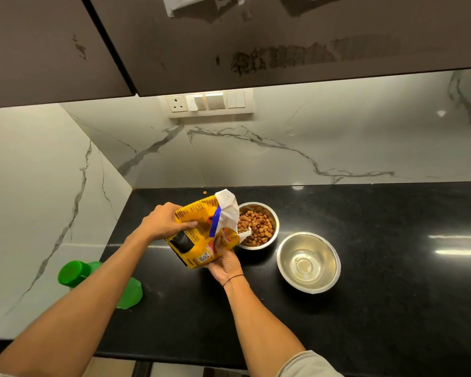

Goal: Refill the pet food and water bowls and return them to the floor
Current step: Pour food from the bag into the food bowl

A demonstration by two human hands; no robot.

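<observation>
I hold the yellow pet food bag (199, 235) tilted over the black counter (392, 295) with both hands: my left hand (165, 221) is closed around its upper back end, thumb across the printed side, and my right hand (225, 261) grips it from underneath near the lower corner. The bag's torn white mouth points right, over the rim of the food bowl (273, 213), which sits on the counter near the marble wall and is filled with brown kibble (257, 227). Just beside it, to the right and nearer me, stands the second steel bowl (309, 262); I cannot tell whether it holds water. 1 stray kibble piece (205, 192) lies by the wall. A green container (74, 273) sits at the counter's left edge, partly behind my left forearm.
</observation>
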